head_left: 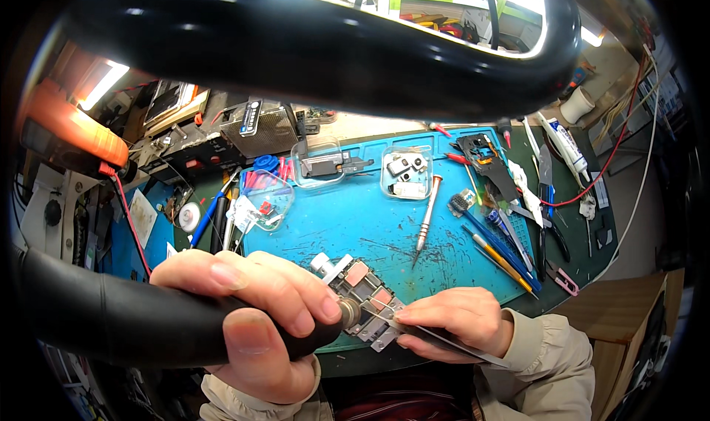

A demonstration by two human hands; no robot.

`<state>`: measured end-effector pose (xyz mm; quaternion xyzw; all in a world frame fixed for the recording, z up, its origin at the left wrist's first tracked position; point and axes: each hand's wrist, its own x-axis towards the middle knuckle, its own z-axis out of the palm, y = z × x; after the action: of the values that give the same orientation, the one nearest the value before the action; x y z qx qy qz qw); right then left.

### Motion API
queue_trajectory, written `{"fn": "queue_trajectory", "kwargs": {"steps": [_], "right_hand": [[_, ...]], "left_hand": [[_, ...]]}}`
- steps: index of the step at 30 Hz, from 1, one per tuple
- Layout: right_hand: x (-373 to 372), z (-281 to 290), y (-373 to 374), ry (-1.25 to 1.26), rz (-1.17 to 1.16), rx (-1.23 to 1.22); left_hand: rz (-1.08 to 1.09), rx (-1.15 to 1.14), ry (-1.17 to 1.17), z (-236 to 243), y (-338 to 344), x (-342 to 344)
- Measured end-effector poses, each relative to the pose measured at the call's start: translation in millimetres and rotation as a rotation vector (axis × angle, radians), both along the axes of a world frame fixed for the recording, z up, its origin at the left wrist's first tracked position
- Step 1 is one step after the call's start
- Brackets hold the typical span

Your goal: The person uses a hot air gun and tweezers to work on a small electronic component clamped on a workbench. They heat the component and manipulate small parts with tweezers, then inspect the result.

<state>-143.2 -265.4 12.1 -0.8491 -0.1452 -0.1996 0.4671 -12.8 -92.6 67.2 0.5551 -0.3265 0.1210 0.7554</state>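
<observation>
My left hand (259,284) is wrapped round the thick black handle of a hot air gun (163,321). Its round metal nozzle (349,313) points at a small circuit board (364,288) with two pinkish pads, seated in a metal clamp holder (384,340). Between the thumb and fingers of my right hand (462,317) is a pair of metal tweezers (455,345). Their thin tips reach onto the board close beside the nozzle; whether they grip a part there is too small to tell. The gun's front end and my left fingers cover the board's left side.
A black lamp frame (318,44) crosses the top. The blue mat (333,221) bears a precision screwdriver (429,218), a clear box (405,192) of small parts and a phone frame part (488,166). Brushes and pliers (555,236) lie right; an orange meter (74,129) stands left.
</observation>
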Motion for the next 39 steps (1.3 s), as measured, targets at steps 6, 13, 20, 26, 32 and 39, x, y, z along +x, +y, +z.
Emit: {"fn": "queue_trajectory", "kwargs": {"steps": [6,13,20,26,32,39], "right_hand": [[0.1,-0.2,-0.8,0.011,0.004,0.030],[-0.7,-1.5,-0.8,0.008,-0.001,0.025],[1.0,-1.0,-0.6,0.033,0.011,0.052],[0.9,-1.1,-0.8,0.035,0.005,0.058],[1.1,-0.5,-0.9,0.027,0.014,0.027],[2.1,-2.5,-1.4,-0.002,0.022,-0.011]], "left_hand": [[0.005,-0.001,0.010,0.2,-0.2,-0.6],[0.001,-0.001,0.007,-0.7,-0.3,-0.2],[0.002,-0.015,0.006,-1.7,0.2,0.0],[-0.004,-0.008,-0.002,-1.0,-1.2,0.4],[0.003,0.001,0.007,0.1,-0.3,0.1],[0.008,0.022,0.020,1.7,1.0,-0.5]]}}
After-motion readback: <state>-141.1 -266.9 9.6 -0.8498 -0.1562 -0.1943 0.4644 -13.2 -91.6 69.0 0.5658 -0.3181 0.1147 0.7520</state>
